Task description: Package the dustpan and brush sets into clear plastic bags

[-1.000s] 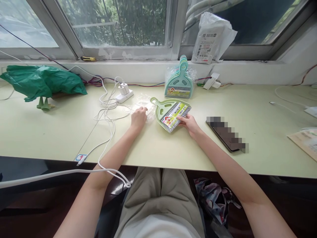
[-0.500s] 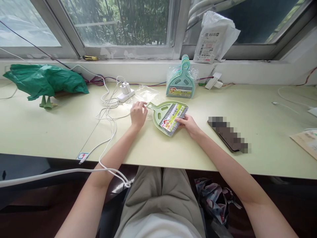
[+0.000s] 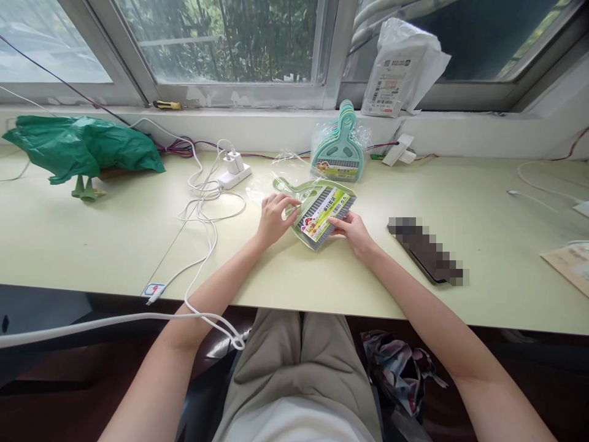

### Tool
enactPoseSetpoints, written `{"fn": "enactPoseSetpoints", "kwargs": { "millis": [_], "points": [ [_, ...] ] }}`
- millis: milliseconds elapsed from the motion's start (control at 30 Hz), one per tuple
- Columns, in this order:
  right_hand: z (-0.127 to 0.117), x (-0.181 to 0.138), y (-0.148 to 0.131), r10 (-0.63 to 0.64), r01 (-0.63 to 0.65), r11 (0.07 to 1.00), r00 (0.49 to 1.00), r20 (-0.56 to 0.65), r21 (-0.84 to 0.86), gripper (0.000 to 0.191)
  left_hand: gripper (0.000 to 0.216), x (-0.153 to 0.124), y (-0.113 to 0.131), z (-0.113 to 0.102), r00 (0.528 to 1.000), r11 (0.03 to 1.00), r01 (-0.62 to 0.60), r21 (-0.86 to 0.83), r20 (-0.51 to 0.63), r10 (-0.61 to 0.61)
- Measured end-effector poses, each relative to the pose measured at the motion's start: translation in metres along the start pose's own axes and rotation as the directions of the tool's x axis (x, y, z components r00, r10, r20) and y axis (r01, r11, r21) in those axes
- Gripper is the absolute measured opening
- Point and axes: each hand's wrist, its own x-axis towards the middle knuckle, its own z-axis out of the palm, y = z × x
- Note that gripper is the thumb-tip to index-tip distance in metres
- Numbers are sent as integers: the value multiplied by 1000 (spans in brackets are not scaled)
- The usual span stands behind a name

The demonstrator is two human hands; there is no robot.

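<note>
A light green dustpan (image 3: 314,195) with a small brush (image 3: 344,212) nested in it lies tilted above the desk, a printed label (image 3: 326,213) across the bristles. My right hand (image 3: 354,233) grips its wide bristle edge, thumb on top near the label. My left hand (image 3: 278,218) is over the dustpan's left side, fingers bent and apart from the thumb; whether the fingertips touch it I cannot tell. Clear plastic film (image 3: 288,166) lies crumpled behind the handle.
Behind stands a wrapped stack of teal dustpans (image 3: 338,150). Left are white cables (image 3: 202,202), a power strip with a charger (image 3: 234,172), and a green bag (image 3: 83,147). A blurred-out dark phone-like object (image 3: 423,252) lies to the right. A white plastic package (image 3: 391,73) leans against the window.
My left hand has moved right, from the handle end to the dustpan's left side. The clear film has risen and bunched behind the handle. My right hand keeps its grip.
</note>
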Motion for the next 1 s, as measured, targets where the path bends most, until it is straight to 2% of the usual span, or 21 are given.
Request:
{"fn": "enactPoseSetpoints", "kwargs": {
  "millis": [67, 100, 133, 200, 233, 267, 300, 333, 367, 400, 433, 467, 500, 533, 600, 733, 900, 1000],
  "points": [
    [0, 0, 0, -12, 13, 1000, 1000, -15, 26, 44, 20, 0, 3, 0, 989, 997, 38, -71, -138, -47],
    [0, 0, 1, -20, 21, 999, 1000, -23, 45, 43, 25, 0, 3, 0, 965, 992, 68, -105, -245, -92],
    [0, 0, 1, -30, 32, 997, 999, -30, 65, 42, 35, 1, 2, -1, 922, 984, 104, -146, -358, -150],
    [-1, 1, 0, -50, 54, 993, 998, -43, 101, 40, 58, 4, -6, -2, 788, 941, 189, -279, -529, -316],
    [-1, 1, 0, -59, 65, 991, 997, -51, 114, 39, 66, 6, -12, -3, 712, 895, 235, -380, -560, -425],
    [-1, 1, 0, -66, 73, 989, 996, -60, 125, 39, 70, 8, -18, -3, 648, 821, 280, -497, -533, -544],
    [-1, 1, -1, -72, 81, 988, 995, -69, 133, 38, 68, 10, -24, -3, 593, 708, 321, -629, -450, -668],
    [-2, 1, -1, -77, 87, 987, 994, -75, 137, 38, 61, 13, -30, -2, 588, 565, 344, -750, -297, -752],
    [-2, 1, -1, -82, 93, 986, 994, -77, 141, 38, 53, 15, -33, 0, 640, 429, 351, -832, -121, -759],
    [-2, 1, -1, -86, 96, 985, 993, -75, 144, 39, 47, 16, -35, 2, 709, 320, 353, -879, 28, -705],
    [-1, 1, 0, -89, 98, 985, 994, -69, 145, 39, 46, 17, -34, 5, 775, 251, 362, -898, 141, -616],
    [-1, 1, 0, -90, 98, 984, 994, -62, 146, 39, 47, 16, -31, 7, 826, 225, 378, -898, 218, -519],
    [-1, 1, 0, -91, 98, 984, 994, -55, 148, 40, 48, 15, -27, 10, 856, 229, 408, -884, 283, -432],
    [0, 1, 0, -91, 98, 984, 995, -50, 149, 40, 50, 13, -22, 12, 866, 252, 453, -855, 356, -351],
    [0, 1, -1, -91, 98, 984, 994, -51, 151, 40, 56, 7, -11, 13, 846, 325, 533, -781, 491, -207],
    [0, 0, -2, -101, 114, 984, 991, -92, 140, 39, 62, 0, 1, 7, 813, 436, 556, -707, 572, -109],
    [-1, 0, -2, -91, 101, 985, 993, -81, 139, 40, 69, 1, 4, 3, 833, 439, 531, -725, 540, -117],
    [-3, 2, -2, -64, 72, 982, 996, -54, 177, 36, 68, 3, 6, 3, 825, 459, 547, -699, 542, -158]
  ]
}}
